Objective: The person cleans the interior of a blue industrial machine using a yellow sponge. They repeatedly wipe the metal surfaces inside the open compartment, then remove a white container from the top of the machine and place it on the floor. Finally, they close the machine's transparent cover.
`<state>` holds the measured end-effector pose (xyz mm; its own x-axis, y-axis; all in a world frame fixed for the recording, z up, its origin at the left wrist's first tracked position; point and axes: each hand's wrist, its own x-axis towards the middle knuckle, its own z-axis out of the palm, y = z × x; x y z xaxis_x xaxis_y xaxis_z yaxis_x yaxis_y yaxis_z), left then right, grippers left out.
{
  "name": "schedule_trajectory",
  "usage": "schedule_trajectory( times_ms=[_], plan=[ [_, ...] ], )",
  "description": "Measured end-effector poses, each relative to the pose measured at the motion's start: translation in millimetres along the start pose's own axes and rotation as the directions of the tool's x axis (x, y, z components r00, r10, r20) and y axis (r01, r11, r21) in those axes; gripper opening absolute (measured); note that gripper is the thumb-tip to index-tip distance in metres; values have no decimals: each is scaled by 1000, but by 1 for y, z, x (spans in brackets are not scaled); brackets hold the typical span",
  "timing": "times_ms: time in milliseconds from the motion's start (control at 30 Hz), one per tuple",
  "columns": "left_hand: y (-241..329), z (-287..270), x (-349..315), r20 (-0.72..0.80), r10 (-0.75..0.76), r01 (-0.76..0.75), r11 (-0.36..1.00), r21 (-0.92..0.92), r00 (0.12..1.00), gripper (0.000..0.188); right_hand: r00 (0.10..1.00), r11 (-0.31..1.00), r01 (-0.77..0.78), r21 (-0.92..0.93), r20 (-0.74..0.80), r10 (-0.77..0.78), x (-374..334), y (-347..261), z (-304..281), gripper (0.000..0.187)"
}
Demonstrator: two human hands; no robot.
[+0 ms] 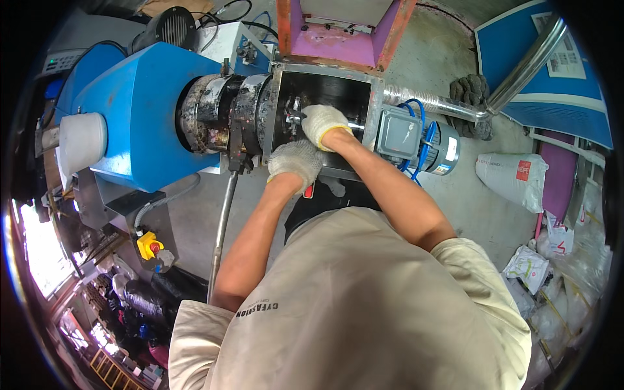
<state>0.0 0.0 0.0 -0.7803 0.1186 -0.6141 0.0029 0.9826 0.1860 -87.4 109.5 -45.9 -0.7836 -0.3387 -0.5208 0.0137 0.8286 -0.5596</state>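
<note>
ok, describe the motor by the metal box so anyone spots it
Start at the big blue housing at left, then go right to the open metal box. The motor sits just right of it: grey, with looping blue cables, unlike the silver duct above it.

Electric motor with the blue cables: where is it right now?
In the head view, the electric motor sits right of centre, just right of the open metal housing where the gloved right hand is.
</note>
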Motion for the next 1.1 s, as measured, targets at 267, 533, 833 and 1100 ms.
schedule_trajectory(
  times_ms=[267,533,833,1100],
  plan=[
    [16,-8,-16,0,102,-101,992,81,995,33,993,999,-30,-10,-111,29,-10,6,-3,34],
    [-8,12,-25,-138,315,-279,933,227,939,23,992,986,-16,-164,123,37,-15,19,15,34],
    [-41,24,-67,-646,204,-310,949,-53,735,23,993,984,98,-148,86,-86,19,0,77,35],
    [-76,22,-72,-763,165,-296,954,-36,625,24,989,985,75,-157,-116,-94,48,1,137,33]
  ],
)
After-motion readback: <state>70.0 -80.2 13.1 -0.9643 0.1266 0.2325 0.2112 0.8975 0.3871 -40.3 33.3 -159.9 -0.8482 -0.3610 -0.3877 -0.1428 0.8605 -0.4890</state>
